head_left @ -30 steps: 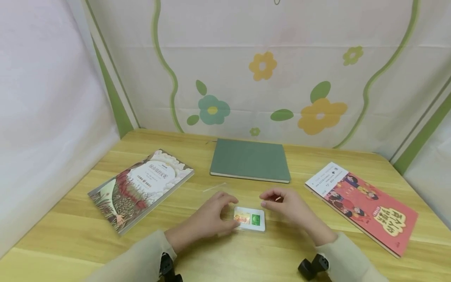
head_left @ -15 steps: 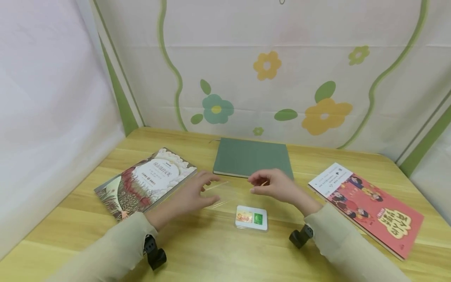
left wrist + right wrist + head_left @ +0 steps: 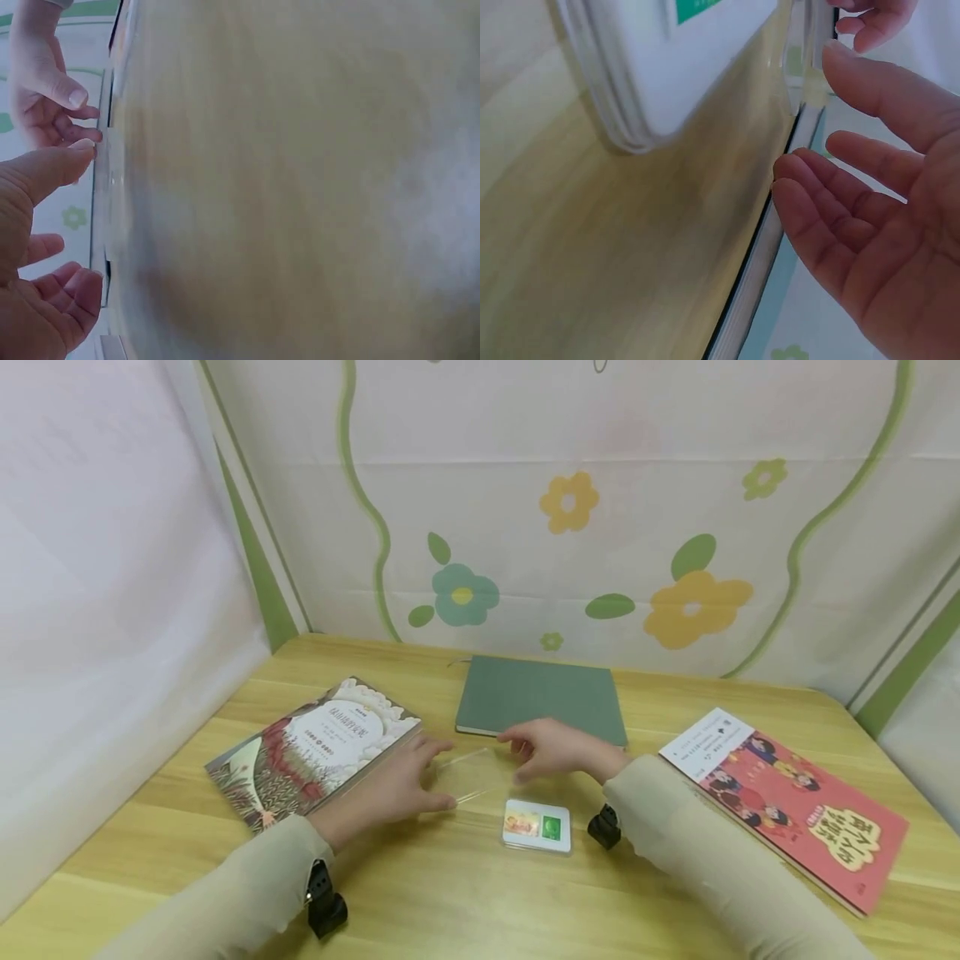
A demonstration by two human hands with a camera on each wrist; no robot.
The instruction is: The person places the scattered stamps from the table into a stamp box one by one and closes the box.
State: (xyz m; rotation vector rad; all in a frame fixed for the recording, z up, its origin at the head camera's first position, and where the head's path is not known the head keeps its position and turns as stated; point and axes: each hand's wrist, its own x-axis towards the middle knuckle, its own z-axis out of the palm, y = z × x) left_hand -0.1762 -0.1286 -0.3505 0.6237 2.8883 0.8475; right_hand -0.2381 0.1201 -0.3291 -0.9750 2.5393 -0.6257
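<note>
A clear, flat plastic piece lies on the table between my hands; its exact kind is hard to make out. My left hand is at its left edge, thumb and fingers spread apart. On the other side my right hand has its fingertips close to the right edge, fingers loosely bent; in the right wrist view nothing sits between thumb and fingers. Whether either hand touches the plastic is unclear. Just nearer to me lies a small white-framed clear case with an orange-gold and a green stamp-like picture inside.
An illustrated book lies at the left, a green hardcover book at the back, and a red-and-white book at the right. A white curtain with printed flowers rises behind the wooden table.
Both hands have left the small case and moved away from me to the clear plastic piece. Over the last half second my right hand has come further left and nearer its edge.
</note>
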